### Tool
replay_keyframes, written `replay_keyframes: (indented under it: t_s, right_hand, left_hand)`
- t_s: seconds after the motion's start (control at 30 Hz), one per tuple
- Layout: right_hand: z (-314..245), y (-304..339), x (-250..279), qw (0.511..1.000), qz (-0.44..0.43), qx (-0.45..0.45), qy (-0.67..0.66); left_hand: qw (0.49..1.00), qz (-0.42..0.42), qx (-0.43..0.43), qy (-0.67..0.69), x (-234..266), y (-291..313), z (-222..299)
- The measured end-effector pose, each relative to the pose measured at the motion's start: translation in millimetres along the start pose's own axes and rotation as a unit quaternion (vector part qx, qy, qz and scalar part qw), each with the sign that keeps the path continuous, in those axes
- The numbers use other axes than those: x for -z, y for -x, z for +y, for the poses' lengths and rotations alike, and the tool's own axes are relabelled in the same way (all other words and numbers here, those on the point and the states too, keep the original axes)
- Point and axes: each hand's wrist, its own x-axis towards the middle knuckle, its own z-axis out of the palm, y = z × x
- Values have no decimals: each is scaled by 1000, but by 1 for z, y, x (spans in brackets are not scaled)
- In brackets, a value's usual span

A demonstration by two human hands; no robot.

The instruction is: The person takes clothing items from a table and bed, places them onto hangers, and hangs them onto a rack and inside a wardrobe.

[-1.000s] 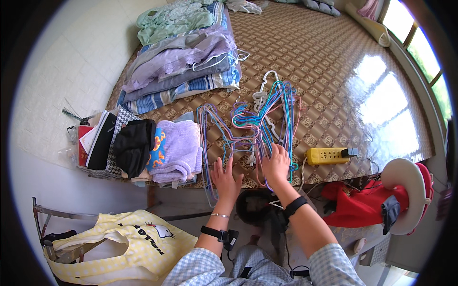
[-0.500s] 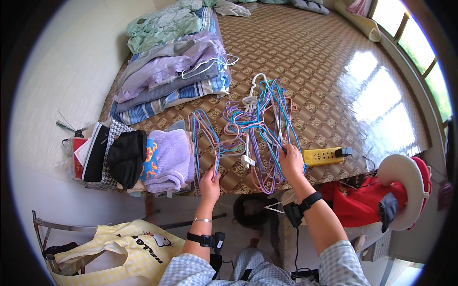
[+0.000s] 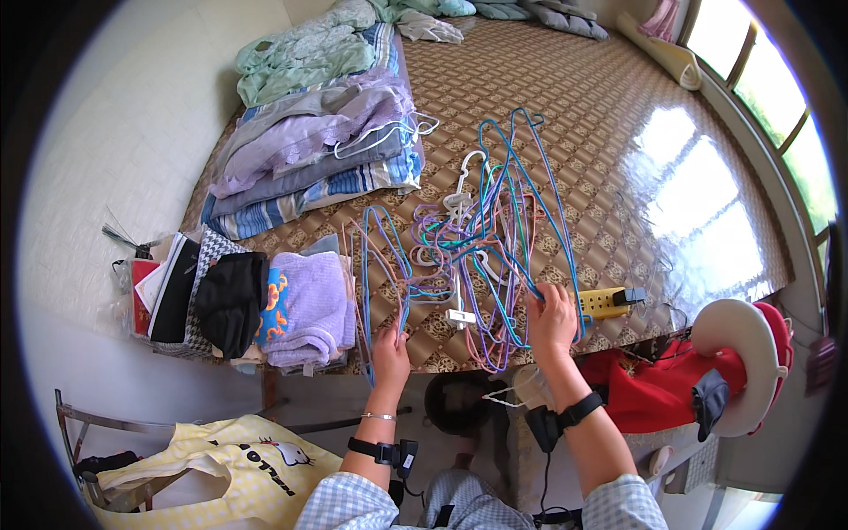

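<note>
My left hand (image 3: pixel 389 355) is closed around the lower ends of several blue, purple and pink wire hangers (image 3: pixel 404 309), which stand fanned upward beside the folded clothes. To the right, my right hand (image 3: pixel 552 322) grips a blue hanger (image 3: pixel 565 237) by its lower part, its hook pointing away from me. Between the two hands lies a tangled heap of thin hangers (image 3: pixel 477 237) in purple, teal and pink. A white hanger (image 3: pixel 460 181) with a white clip (image 3: pixel 459 318) lies among them. How many hangers each hand holds I cannot tell.
Left of the hangers sit a folded purple towel (image 3: pixel 305 305) and a black cloth bundle (image 3: pixel 231 305). Bedding and clothes (image 3: pixel 318 141) are stacked farther back. A yellow power strip (image 3: pixel 602 303) lies right of my hand, above a red cloth (image 3: pixel 658 389) and a white neck pillow (image 3: pixel 738 362).
My right hand has moved slightly right and toward me, and the blue hanger in it has separated from the heap, its hook higher up. My left hand keeps its hold on its hangers.
</note>
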Motion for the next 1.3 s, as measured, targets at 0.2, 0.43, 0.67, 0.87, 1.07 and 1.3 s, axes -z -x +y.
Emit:
replay_keyframes:
  t_s: [0.2, 0.43, 0.67, 0.87, 1.07, 1.3]
  right_hand:
    - [-17, 8, -13, 997, -63, -27, -41]
    - [-11, 7, 4, 999, -14, -31, -41]
    - [20, 6, 28, 982, 13, -84, -169]
    - [12, 25, 64, 795, -88, -287, -526]
    - [30, 33, 69, 604, -157, -361, -694]
    - [71, 57, 21, 295, -209, -401, -842]
  left_hand:
    - [995, -16, -6, 99, 6, 5, 14]
    - [984, 62, 19, 167, 16, -3, 0]
    - [992, 95, 32, 75, 10, -8, 10]
    - [994, 43, 75, -67, -4, -11, 20]
    - [988, -14, 18, -153, -22, 3, 12]
    - [996, 45, -48, 64, -32, 9, 76]
